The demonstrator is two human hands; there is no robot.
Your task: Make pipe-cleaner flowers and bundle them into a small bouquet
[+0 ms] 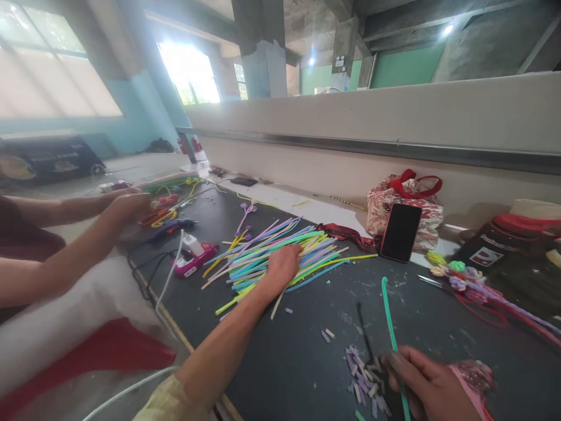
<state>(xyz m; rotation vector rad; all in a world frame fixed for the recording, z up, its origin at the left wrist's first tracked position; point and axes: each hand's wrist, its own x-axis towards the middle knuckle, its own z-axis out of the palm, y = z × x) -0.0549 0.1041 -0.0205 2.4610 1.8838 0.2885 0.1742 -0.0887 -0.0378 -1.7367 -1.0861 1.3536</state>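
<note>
My left hand [284, 264] reaches across the dark tabletop onto a loose pile of pipe cleaners [245, 273] in green, blue, yellow, lilac and cream. Its fingers are curled down among them, and what they pinch is hidden. In the lower right, my right hand [423, 380] is closed on one green pipe cleaner [388, 310], which stands up from the fingers with its top end bent over. Just left of that hand lies a heap of short purple and cream cut pieces [362, 374]. A few more pieces lie between the hands.
A co-worker's hands [131, 202] work at the left beside coloured tools. A magenta power strip [195, 260] with cables sits nearby. Behind stand a phone [401, 233] and a patterned bag [377, 204]. Scissors [429, 282] and pipe-cleaner flowers [468, 280] lie right, near a black bag [504, 257].
</note>
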